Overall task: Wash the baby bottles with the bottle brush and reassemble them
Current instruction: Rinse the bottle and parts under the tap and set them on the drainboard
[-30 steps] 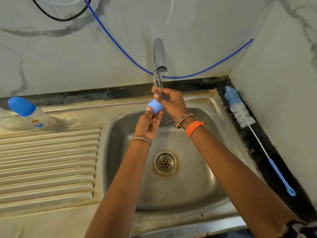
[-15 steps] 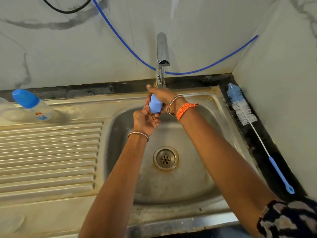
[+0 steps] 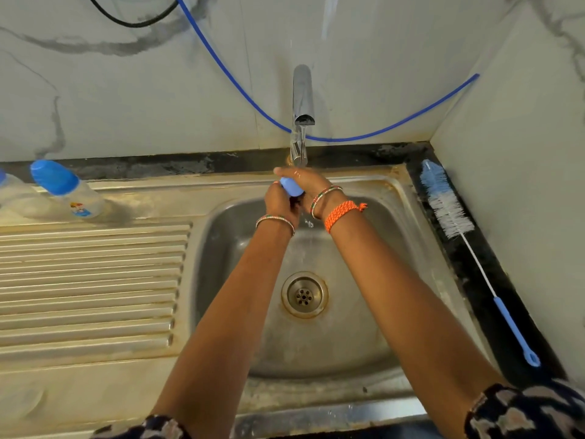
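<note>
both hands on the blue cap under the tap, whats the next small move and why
Probably turn the blue cap in the stream so its other sides get rinsed. Both the left hand and right hand hold it right beneath the running tap, and the right hand covers much of it. The bottle brush lies unused beside the sink.

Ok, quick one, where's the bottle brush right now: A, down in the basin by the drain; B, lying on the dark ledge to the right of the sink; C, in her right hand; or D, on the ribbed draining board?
B: the bottle brush lies untouched on the dark ledge right of the sink, while both hands hold a blue cap under the tap.
</note>
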`<state>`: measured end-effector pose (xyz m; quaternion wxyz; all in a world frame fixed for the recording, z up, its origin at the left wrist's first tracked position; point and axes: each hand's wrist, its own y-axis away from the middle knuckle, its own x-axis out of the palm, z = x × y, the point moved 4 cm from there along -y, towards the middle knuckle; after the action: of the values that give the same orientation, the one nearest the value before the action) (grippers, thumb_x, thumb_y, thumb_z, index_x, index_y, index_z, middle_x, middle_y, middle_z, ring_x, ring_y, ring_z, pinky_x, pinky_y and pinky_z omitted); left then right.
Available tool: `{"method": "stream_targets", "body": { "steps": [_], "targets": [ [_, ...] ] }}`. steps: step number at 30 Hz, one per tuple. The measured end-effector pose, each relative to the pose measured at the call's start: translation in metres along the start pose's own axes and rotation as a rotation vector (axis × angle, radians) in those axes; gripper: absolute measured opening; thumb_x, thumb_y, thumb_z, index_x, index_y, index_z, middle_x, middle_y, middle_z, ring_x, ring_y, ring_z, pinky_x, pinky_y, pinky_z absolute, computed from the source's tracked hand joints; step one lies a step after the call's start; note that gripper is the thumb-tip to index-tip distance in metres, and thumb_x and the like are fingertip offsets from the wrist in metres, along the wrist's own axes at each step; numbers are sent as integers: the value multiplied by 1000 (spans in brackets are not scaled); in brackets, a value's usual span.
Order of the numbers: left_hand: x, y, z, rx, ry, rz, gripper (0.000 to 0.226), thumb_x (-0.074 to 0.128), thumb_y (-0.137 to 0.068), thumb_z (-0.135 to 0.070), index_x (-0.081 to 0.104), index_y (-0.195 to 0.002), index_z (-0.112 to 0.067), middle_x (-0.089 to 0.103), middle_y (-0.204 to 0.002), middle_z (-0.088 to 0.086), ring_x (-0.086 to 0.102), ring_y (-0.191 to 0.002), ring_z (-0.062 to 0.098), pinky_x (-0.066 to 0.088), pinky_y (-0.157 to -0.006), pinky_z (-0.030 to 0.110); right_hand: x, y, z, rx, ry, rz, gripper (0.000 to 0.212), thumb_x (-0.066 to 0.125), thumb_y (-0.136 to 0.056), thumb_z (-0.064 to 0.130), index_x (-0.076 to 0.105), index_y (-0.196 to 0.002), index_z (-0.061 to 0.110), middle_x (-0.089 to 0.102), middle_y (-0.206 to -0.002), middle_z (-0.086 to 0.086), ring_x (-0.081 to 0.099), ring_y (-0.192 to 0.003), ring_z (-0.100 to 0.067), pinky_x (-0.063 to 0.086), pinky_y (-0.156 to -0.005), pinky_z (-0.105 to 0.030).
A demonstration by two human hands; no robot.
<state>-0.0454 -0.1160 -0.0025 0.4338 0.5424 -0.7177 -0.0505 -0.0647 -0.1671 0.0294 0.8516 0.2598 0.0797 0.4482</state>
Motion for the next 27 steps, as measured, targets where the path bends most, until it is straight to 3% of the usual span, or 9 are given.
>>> {"method": "stream_targets", "body": {
  "steps": [3, 6, 11, 14, 16, 19, 21, 24, 27],
  "targets": [
    [-1, -8, -1, -72, -92, 39, 31, 33, -99, -26, 55, -82, -13, 61, -49, 0, 57, -52, 14, 41, -43, 19, -3, 7, 2, -74, 1, 4, 12, 60, -90, 6, 56, -78, 7, 53, -75, -11, 52, -71, -22, 47, -76, -39],
    [2, -4, 2, -184, -35, 106, 34, 35, -97, -36, 55, -86, -11, 63, -60, 7, 59, -65, 18, 50, -54, 24, -12, 4, 2, -161, 40, -124, 19, 59, -92, 18, 64, -95, -1, 59, -85, -14, 56, -83, -28, 49, -89, -44],
    [11, 7, 0, -244, -41, 159, 41, 34, -100, -41, 54, -91, -7, 63, -73, 11, 60, -60, 22, 48, -39, 21, -33, 3, -6, -206, 117, -420, 39, 53, -94, 37, 63, -73, 6, 69, -93, -21, 62, -84, -35, 53, -84, -47],
    [8, 1, -1, -246, -89, 151, 42, 31, -100, -41, 54, -92, -7, 63, -76, 12, 55, -69, 22, 51, -45, 23, -37, 4, -10, -229, 132, -478, 45, 57, -91, 43, 60, -62, 9, 65, -79, -17, 61, -78, -31, 54, -80, -45],
    [0, -7, -1, -243, -98, 126, 41, 31, -101, -39, 55, -97, -7, 68, -70, 12, 60, -71, 24, 54, -53, 28, -36, 5, -12, -207, -5, -393, 38, 63, -88, 39, 59, -62, 12, 63, -79, -12, 60, -75, -24, 53, -80, -40],
    [-19, -17, 0, -228, -196, 36, 38, 30, -101, -38, 54, -103, -9, 63, -82, 12, 60, -67, 23, 53, -53, 29, -30, 9, -12, -123, -249, -45, 20, 67, -87, 26, 65, -89, 6, 66, -96, -13, 64, -86, -24, 55, -82, -37],
    [-33, -21, 3, -203, -267, -40, 34, 31, -100, -34, 55, -104, -10, 59, -85, 9, 55, -67, 21, 47, -58, 31, -30, 10, -11, -197, -38, 47, 19, 68, -86, 25, 64, -90, 7, 66, -97, -13, 65, -92, -25, 56, -82, -37],
    [-46, -24, 10, -218, -332, -69, 30, 35, -98, -31, 56, -104, -10, 59, -81, 8, 55, -65, 20, 45, -59, 31, -30, 14, -9, -452, 540, -96, 34, 75, -78, 34, 58, -96, 12, 63, -92, -5, 60, -85, -19, 53, -74, -30],
    [-53, -24, 14, -241, -368, -57, 25, 35, -95, -16, 54, -80, -9, 56, -75, 6, 53, -64, 19, 45, -65, 31, -28, 17, -15, -607, 679, -198, 59, 78, -75, 33, 47, -120, 12, 63, -98, -7, 58, -85, -19, 47, -71, -23]
  ]
}}
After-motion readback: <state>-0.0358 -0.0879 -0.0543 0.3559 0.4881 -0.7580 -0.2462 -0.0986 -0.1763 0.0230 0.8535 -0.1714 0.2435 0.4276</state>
